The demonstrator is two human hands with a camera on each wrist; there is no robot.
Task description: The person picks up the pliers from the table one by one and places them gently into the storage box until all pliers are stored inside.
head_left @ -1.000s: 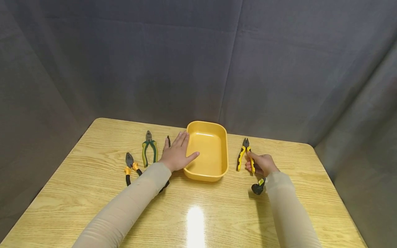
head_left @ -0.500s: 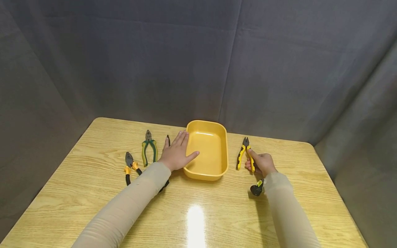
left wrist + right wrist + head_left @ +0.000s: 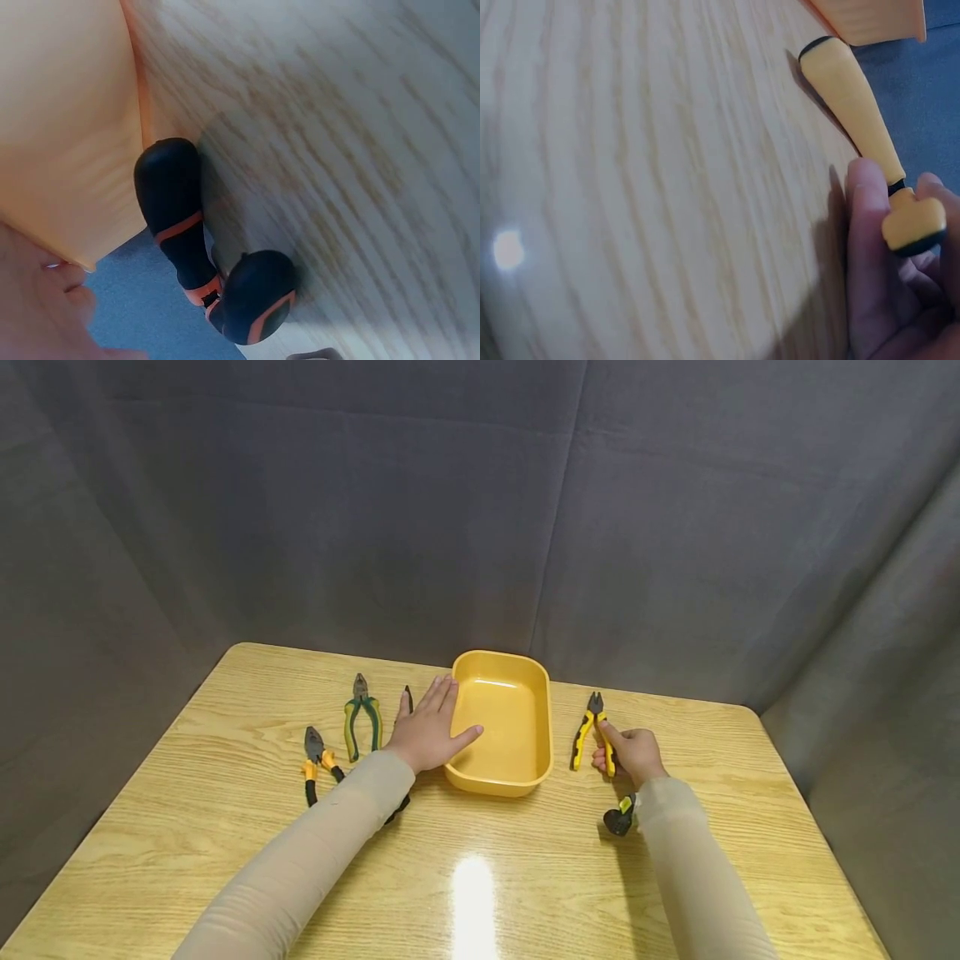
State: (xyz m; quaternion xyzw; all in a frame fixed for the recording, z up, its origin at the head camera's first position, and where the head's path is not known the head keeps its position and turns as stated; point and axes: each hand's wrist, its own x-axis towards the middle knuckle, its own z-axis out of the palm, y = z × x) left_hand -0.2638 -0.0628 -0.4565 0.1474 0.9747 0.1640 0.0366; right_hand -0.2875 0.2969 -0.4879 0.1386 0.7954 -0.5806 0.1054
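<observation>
My left hand (image 3: 431,731) lies with fingers spread over the left rim of a yellow rectangular tray (image 3: 540,777). On the right, my right hand (image 3: 636,755) pinches one handle of yellow-and-black pliers (image 3: 580,742). Their handles are spread and the dark tips point away from me. The right wrist view has the two pliers handles (image 3: 851,105) close up, with the thumb and fingers around the nearer one. Beneath my left hand are black tool handles with orange bands (image 3: 171,187), beside the tray wall (image 3: 67,112); in the head view the hand and sleeve mostly cover that tool.
Green-and-yellow pliers (image 3: 351,727) lie left of my left hand. Nearer me are pliers with orange-and-black handles (image 3: 310,777), partly behind my left sleeve. A black wrist device (image 3: 618,821) hangs below my right wrist. Grey curtains (image 3: 450,527) surround the wooden tabletop (image 3: 555,877).
My right wrist has turned slightly, and its thumb lies a little higher on the yellow-and-black pliers' handle. The left hand and the tray have stayed in place.
</observation>
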